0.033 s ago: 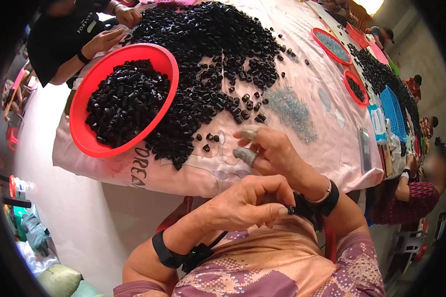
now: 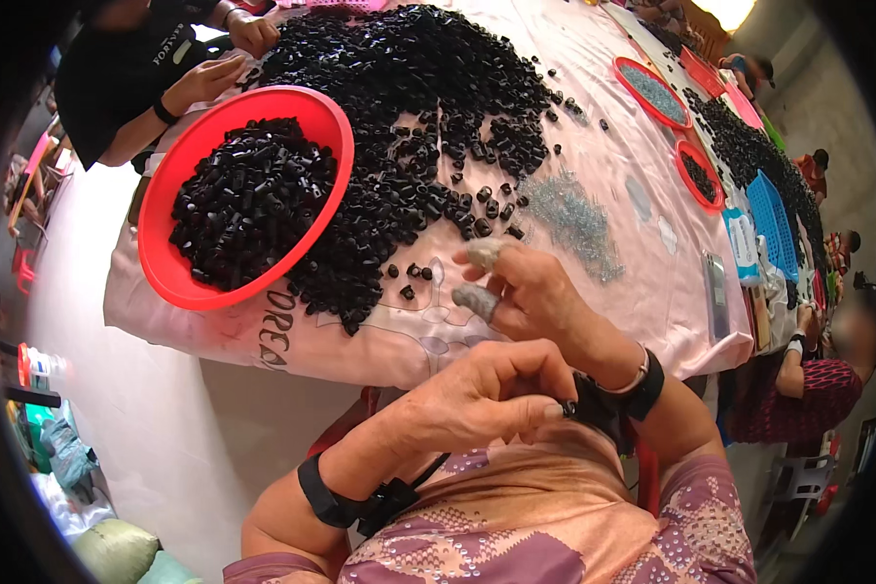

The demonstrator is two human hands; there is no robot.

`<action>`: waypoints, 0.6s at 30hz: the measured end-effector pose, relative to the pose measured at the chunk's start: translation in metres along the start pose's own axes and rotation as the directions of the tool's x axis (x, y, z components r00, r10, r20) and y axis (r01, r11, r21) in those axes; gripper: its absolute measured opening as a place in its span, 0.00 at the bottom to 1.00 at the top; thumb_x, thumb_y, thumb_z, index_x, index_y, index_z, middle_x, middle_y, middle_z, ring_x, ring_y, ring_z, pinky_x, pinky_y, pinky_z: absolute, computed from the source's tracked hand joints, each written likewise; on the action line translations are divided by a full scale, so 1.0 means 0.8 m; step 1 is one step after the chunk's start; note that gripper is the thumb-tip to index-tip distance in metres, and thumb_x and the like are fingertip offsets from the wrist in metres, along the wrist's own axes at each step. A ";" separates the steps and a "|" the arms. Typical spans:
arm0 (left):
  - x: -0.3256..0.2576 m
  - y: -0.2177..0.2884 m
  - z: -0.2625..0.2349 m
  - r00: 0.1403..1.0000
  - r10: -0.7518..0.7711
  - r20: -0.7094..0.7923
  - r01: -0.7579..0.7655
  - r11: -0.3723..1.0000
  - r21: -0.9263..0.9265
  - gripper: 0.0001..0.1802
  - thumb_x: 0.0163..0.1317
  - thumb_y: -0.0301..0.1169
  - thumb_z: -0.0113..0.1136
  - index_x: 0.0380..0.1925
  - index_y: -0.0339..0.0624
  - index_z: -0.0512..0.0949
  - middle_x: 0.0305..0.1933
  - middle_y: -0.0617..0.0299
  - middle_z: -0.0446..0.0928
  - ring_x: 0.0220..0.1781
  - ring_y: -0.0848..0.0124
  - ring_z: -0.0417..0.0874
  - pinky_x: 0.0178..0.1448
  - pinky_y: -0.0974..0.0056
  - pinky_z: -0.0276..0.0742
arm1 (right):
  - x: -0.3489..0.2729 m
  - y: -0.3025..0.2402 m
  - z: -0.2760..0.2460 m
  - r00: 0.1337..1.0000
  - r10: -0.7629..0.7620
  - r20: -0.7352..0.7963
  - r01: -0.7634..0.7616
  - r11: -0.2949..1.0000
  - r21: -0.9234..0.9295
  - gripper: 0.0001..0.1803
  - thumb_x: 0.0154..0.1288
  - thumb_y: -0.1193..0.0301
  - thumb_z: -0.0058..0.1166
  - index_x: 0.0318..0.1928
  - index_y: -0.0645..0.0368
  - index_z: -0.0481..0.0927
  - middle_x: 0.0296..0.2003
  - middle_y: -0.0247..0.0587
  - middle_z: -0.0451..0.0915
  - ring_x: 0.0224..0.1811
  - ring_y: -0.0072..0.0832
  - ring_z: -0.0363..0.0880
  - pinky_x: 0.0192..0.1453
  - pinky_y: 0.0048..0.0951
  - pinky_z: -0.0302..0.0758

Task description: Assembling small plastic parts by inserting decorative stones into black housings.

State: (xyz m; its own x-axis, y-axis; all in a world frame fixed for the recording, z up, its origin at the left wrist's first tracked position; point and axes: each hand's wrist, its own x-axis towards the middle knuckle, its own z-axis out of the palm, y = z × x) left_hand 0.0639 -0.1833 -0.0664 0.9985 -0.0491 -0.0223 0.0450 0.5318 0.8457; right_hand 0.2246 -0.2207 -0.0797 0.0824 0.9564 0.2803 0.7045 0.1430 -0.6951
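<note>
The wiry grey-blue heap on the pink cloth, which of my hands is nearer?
Right. Your right hand is just on your side of the heap; your left hand is farther back toward you.

Pale floor [image 2: 151,409] at left, pink-draped table [image 2: 642,297], bright light [image 2: 728,10] upper right, grey chair [image 2: 806,477] lower right

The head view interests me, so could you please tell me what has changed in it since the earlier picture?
Very little: the right hand has shifted slightly up and left in the picture, and the left hand a touch the same way. Nothing was visibly grasped or released; the left hand still pinches a small black piece. The red basin and black pile look unchanged.
</note>
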 end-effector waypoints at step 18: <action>0.006 -0.008 -0.002 0.997 0.046 -0.058 -0.030 0.969 0.247 0.07 0.64 0.24 0.57 0.41 0.35 0.75 0.33 0.68 0.74 0.32 0.82 0.73 0.36 0.75 0.71 | -0.046 0.020 -0.022 0.993 -0.094 -0.067 0.043 0.836 -0.547 0.04 0.48 0.77 0.56 0.27 0.62 0.76 0.28 0.46 0.74 0.31 0.43 0.77 0.32 0.39 0.74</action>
State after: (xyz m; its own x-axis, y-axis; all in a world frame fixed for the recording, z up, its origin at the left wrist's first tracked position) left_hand 0.0685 -0.1855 -0.0732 0.9996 0.0243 -0.0146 0.0064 0.3082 0.9513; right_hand 0.2453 -0.2580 -0.0891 0.0625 0.9195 0.3881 0.9781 0.0208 -0.2069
